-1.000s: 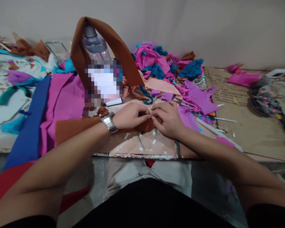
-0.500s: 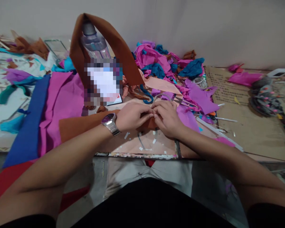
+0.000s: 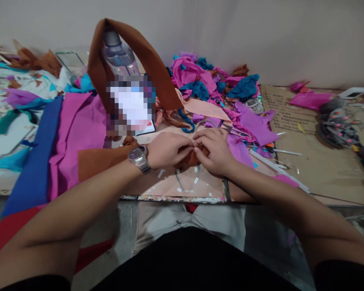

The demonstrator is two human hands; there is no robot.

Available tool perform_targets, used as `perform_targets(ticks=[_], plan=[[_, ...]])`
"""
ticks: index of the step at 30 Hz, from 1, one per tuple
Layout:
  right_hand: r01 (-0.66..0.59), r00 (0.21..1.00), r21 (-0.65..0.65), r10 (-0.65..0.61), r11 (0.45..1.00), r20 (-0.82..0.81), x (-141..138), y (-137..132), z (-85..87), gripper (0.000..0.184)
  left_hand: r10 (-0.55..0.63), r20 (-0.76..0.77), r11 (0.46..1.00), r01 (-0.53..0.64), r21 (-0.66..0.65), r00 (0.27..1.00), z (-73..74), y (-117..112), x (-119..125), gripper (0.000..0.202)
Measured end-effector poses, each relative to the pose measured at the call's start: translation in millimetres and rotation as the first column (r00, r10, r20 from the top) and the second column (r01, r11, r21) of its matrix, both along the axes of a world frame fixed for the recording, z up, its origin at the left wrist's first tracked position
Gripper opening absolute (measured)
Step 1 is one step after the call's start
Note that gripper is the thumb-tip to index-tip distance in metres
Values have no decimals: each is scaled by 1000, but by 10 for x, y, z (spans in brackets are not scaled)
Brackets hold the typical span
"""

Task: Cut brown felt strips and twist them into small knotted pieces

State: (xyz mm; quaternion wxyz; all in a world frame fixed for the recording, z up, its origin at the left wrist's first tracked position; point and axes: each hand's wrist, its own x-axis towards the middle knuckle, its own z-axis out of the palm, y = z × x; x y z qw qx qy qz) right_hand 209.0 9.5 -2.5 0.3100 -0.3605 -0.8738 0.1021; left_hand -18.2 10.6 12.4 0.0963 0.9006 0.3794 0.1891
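Rust-brown strip (image 3: 98, 163) here, royal-blue sheet (image 3: 38, 153) there, hot-pink sheet (image 3: 81, 125) too, pale peach strip (image 3: 204, 111), silver watch (image 3: 138, 158), black shirt (image 3: 188, 262), look, dark lettering (image 3: 293, 112) lining tan cardboard (image 3: 300, 165)

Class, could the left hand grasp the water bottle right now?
Probably not: a brown strip drapes over the water bottle, a phone sits before it, and the left hand seemingly pinches brown material.
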Motion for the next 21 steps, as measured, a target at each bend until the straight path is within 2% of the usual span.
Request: perform_targets(ticks=[8, 21], plan=[[13, 1000, 53, -12, 999, -15, 20, 25, -12, 3, -10, -3, 1000, 10, -24, 1000, 27, 16, -17, 30], [68, 997, 42, -66, 997, -36, 38, 59, -52, 7, -16, 87, 996, 24, -82, 996, 97, 9, -49, 25]])
